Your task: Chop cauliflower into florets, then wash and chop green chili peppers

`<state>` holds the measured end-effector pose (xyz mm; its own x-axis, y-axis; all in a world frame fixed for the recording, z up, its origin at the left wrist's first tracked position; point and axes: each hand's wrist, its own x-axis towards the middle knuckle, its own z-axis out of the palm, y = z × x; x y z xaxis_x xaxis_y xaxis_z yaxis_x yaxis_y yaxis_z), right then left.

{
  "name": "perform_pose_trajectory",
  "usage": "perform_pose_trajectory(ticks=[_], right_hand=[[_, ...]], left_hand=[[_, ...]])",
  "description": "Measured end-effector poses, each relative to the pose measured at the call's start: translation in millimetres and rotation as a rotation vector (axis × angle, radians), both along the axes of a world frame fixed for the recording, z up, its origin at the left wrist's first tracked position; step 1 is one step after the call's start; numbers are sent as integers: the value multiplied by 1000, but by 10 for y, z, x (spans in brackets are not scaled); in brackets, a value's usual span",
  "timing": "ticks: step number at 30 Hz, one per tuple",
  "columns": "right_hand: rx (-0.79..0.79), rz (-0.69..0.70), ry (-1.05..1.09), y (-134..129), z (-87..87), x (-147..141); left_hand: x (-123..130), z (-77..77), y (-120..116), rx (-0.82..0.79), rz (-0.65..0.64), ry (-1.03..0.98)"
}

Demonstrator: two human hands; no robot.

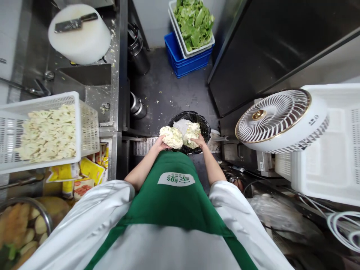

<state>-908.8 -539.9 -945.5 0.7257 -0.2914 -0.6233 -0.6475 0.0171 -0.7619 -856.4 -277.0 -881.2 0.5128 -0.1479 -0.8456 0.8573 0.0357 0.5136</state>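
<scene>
The left hand (160, 143) clasps one cauliflower chunk (171, 137), the right hand (200, 141) another (192, 132), above the black-lined bin (205, 128); seemingly mid-splitting, which calls for steady grips on both.

Dead centre, rough, matt, knobbly cauliflower (171, 137) over crinkled, glossy plastic, the bin liner (207, 129); three o'clock, smooth, shiny plastic on the fan (315, 112), metallic-looking gilt hub (259, 114); six, matt cloth, the apron (174, 204); nine, perforated plastic, the basket (78, 127); ten, dull metal, the sink (84, 74); noon, smooth plastic, the blue crate (191, 67)
</scene>
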Motion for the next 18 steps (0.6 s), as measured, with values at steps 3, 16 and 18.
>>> perform_pose_trajectory(ticks=[3, 16, 18], right_hand=[[-31, 49, -66, 16, 108, 50], [546, 114, -371, 364, 786, 136], [677, 111, -286, 329, 879, 203]], left_hand=[[12, 62, -4, -76, 62, 80], [165, 651, -92, -348, -309, 161], [225, 709, -73, -146, -370, 13]])
